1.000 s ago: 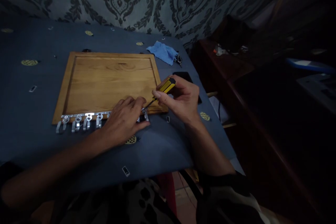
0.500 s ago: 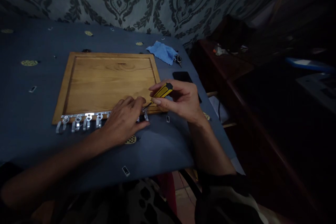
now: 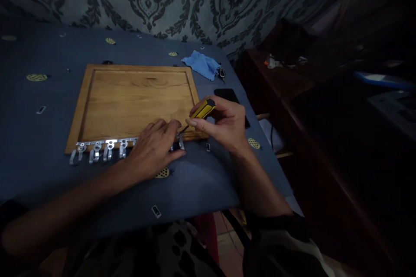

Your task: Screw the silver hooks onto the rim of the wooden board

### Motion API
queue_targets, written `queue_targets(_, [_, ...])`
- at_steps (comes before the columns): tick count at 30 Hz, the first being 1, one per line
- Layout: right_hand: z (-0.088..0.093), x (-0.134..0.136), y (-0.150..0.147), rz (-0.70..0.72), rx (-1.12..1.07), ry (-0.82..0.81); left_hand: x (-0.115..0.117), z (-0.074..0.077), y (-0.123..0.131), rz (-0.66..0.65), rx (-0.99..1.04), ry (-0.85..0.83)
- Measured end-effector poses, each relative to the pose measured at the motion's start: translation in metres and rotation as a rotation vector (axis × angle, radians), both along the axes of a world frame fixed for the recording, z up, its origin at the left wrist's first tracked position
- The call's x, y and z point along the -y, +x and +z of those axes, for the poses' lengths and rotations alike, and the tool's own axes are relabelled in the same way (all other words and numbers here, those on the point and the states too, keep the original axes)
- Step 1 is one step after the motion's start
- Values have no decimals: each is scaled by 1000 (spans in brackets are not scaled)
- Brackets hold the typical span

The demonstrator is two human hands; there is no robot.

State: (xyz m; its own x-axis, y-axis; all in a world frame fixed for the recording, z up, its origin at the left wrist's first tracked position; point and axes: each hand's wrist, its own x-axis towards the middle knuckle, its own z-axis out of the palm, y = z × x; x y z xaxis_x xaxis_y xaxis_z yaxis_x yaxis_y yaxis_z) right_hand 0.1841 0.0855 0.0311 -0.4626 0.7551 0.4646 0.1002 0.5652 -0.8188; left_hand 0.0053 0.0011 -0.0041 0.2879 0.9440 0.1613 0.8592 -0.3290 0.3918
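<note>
A wooden board (image 3: pixel 133 99) lies flat on the blue patterned tablecloth (image 3: pixel 39 169). Along its near edge runs a metal rail of hooks (image 3: pixel 97 149). My left hand (image 3: pixel 154 149) rests palm down over the rail's right end, fingers pressed on it. My right hand (image 3: pixel 224 123) grips a yellow and black screwdriver (image 3: pixel 201 112), whose dark shaft slants down to the rail beside my left fingertips. The tip itself is hidden.
A blue cloth (image 3: pixel 201 64) and some keys (image 3: pixel 221 73) lie at the table's far right. A black phone (image 3: pixel 227 95) lies behind my right hand. Dark wooden furniture (image 3: pixel 292 95) stands right of the table. Patterned wallpaper is behind.
My right hand has turned the screwdriver handle slightly, dipping and then lifting a little. My left hand has stayed on the rail.
</note>
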Motion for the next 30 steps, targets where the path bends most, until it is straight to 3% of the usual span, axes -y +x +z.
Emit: queue_targets(30, [-3, 4, -5, -144, 9, 32, -1, 2, 1, -13, -39, -7])
